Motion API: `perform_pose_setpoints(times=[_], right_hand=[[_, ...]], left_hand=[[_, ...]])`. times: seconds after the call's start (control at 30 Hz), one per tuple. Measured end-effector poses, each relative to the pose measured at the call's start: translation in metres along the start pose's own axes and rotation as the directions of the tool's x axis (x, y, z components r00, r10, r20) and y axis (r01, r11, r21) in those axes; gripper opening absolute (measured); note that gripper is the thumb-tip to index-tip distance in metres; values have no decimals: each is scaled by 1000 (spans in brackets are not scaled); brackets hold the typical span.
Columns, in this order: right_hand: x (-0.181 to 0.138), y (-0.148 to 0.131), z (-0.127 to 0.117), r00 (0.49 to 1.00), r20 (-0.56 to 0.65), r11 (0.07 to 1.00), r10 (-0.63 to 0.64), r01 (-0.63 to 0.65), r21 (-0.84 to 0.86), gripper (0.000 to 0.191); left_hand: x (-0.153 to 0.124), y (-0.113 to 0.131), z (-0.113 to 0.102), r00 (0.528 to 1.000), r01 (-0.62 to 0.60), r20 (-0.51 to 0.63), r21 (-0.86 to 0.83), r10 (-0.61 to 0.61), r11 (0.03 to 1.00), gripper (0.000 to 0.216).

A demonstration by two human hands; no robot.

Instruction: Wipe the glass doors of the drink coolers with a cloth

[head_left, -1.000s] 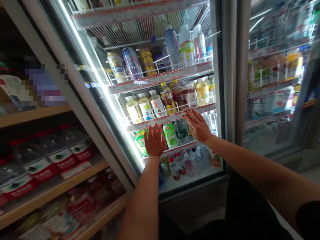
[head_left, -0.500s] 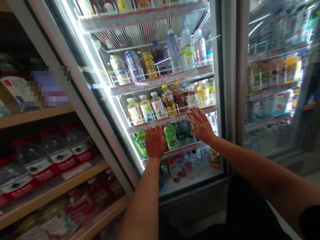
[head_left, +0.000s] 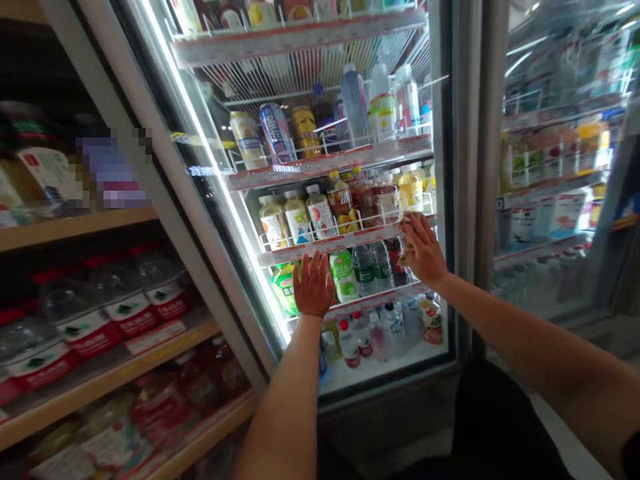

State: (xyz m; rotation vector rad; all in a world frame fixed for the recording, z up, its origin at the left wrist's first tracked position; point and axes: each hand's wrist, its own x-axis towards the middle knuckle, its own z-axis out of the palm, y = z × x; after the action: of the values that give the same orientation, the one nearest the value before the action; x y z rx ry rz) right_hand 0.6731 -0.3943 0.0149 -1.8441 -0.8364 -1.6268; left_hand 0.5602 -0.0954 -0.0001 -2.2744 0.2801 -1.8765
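A tall glass fridge door (head_left: 370, 370) stands in front of me, with lit shelves of drinks behind it. Flat against the glass, my left hand (head_left: 314, 287) has its fingers spread and holds nothing. It covers part of a green pack (head_left: 284, 288) and is left of a green-and-white bottle (head_left: 344, 275) on the shelf inside. Farther right, my right hand (head_left: 425, 250) presses a pale cloth (head_left: 409, 217) to the door; only the cloth's edges show past the fingers. Behind that hand are a dark red bottle (head_left: 397, 259) and the shelf's front rail.
The door's metal frame (head_left: 463, 167) runs down on the right, beside a second glass-fronted fridge (head_left: 550, 267). On the left, wooden shelves (head_left: 100, 363) hold several red-capped bottles (head_left: 125, 307). Inside the fridge, cans (head_left: 277, 133) and juice bottles (head_left: 320, 212) line the racks.
My right hand has slid a little to the right across the glass with the cloth. My left hand stays in nearly the same place. The view has shifted slightly.
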Motion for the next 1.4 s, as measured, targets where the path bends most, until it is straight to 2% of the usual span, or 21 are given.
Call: perform_pose_setpoints(times=[0.23,0.4,0.57,0.83,1.0,1.17,1.4], right_hand=[[13,11,0,996,-18,996,85,-84,40,75],[15,13,0,997,-27,997,77,-77,15,74],[31,11,2,994,-28,994,110,-110,15,78],[54,-1,10,995,-68,996,75,-77,-35,71],[75,-19,14,998,-39,999,48,-48,15,67],[67,-45,20,998,37,996,-45,43,73,77],[72,-59,28,999,30,996,-32,29,80,78]], left_hand=[[-1,0,0,1000,6,6,29,-6,1000,55],[0,1,-1,1000,-3,8,36,2,999,55],[0,0,0,1000,2,4,34,-2,999,54],[0,1,1,1000,-2,-13,16,2,1000,55],[-1,0,1,999,24,26,-22,-23,999,53],[0,0,0,1000,-10,-6,37,10,999,55],[1,1,-2,999,-34,-28,70,36,997,58]])
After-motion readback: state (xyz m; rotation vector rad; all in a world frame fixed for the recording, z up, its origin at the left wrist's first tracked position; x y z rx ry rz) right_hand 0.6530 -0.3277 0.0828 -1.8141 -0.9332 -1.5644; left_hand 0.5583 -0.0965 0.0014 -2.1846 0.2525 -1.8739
